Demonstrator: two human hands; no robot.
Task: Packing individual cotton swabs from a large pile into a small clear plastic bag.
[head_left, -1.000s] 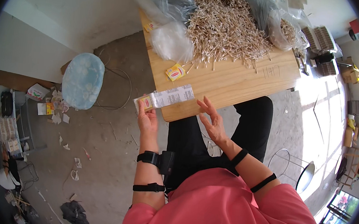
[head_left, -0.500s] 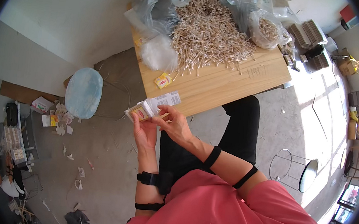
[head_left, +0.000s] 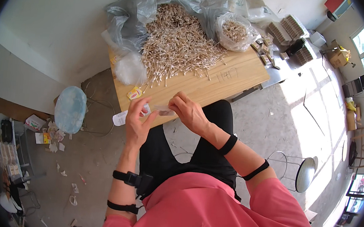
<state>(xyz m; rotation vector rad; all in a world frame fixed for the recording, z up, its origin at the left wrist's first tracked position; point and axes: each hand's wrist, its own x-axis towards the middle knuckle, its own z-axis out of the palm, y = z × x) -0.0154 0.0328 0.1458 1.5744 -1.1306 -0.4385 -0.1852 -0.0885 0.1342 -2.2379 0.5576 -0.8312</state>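
Note:
Over the near edge of the wooden table [head_left: 238,73], my right hand [head_left: 190,115] pinches a small clear packet [head_left: 164,111] between thumb and fingertips. What is inside the packet is blurred. My left hand [head_left: 137,122] is just left of it, thumb and fingers spread apart with nothing between them. A white printed sheet [head_left: 120,118] shows behind the left hand at the table corner, partly hidden by it. A yellow and white card [head_left: 135,93] rests on the table beyond that hand. Farther back lies a big heap of cotton swabs [head_left: 184,48].
Grey plastic sheeting [head_left: 127,20] surrounds the heap, with a wad of clear film [head_left: 130,69] at its left. A clear bag of swabs [head_left: 235,33] sits right of it, near stacked packs [head_left: 293,28]. A blue stool [head_left: 70,109] stands left, a round stool [head_left: 305,174] right.
My hands have drawn apart: the packet, between both hands before, is now in my right hand only. My left fingers have spread. The whole view has shifted with my head.

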